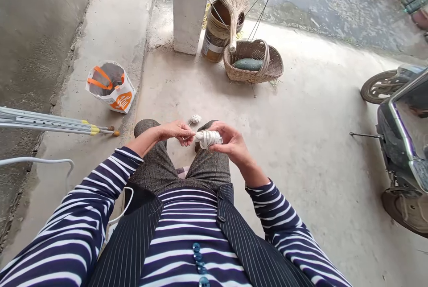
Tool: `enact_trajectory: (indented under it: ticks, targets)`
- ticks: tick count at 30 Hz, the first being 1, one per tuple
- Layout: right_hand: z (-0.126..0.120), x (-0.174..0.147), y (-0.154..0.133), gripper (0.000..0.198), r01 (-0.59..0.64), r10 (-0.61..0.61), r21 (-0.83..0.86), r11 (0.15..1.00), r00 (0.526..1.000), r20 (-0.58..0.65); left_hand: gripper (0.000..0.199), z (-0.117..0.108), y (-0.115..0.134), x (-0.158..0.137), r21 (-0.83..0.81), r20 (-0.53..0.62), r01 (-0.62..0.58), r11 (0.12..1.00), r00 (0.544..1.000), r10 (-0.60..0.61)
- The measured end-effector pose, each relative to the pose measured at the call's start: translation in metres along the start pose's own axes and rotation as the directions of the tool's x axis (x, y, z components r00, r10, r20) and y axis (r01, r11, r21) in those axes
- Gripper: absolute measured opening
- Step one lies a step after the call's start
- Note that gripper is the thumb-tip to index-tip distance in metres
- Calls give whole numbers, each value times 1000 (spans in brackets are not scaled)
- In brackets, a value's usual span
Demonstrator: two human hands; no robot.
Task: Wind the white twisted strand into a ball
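My right hand (pixel 231 143) is wrapped round a white bundle (pixel 210 139), which looks like cloth or yarn bound with thin cord. At the bundle's left end, my left hand (pixel 181 133) is closed in a pinch, with a thin white string between its fingertips. Just beyond my knees a small white ball of string (pixel 195 119) lies on the floor, and a strand runs from it toward my left hand. Both hands are held above my lap, close together.
A white and orange bag (pixel 115 93) stands open at the left, near crutches (pixel 83 127). Ahead are a pillar (pixel 190 10), a bucket (pixel 214 37) with a straw broom (pixel 234 6), and a wicker basket (pixel 247 73) holding a green gourd (pixel 248 64). A motor scooter (pixel 397 135) stands right.
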State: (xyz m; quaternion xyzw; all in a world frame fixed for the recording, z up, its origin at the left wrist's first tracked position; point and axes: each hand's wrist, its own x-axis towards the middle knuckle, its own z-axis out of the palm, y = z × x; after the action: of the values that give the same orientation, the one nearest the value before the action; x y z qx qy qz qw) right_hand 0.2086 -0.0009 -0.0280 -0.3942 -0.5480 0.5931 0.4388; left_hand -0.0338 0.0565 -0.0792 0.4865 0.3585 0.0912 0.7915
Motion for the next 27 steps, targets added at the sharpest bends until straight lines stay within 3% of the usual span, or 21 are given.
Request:
enact_trajectory:
  ticks: [6,12,15,17,19,21,25,27]
  targets:
    - [-13,-1,-5,49,-56,58,14,998,988,-146,42,7,-16,3,-102,-141,-77,992,988,62]
    - [-22,4,-6,50,-32,31,-5,999,981,-190,35,7,-19,-1,4,-143,-133,991,981,132]
    - [-30,8,-16,46,3,0,19,1000,985,-174,25,2,-32,0,71,-280,-106,992,952,122]
    - [-33,7,-29,45,32,-25,33,999,984,-174,20,-6,-42,4,113,-440,-44,993,894,89]
    - [-33,2,-43,46,54,-49,28,998,984,-171,17,-18,-47,6,148,-613,16,989,786,79]
    - [-30,-4,-57,47,62,-56,31,998,986,-158,16,-33,-44,7,249,-724,63,966,675,143]
    - [-18,-17,-75,50,44,-34,82,996,992,-120,16,-64,-20,0,519,-787,240,820,509,349]
    - [-13,-22,-80,50,39,-32,76,996,995,-96,17,-80,-4,-3,551,-790,284,785,482,380]
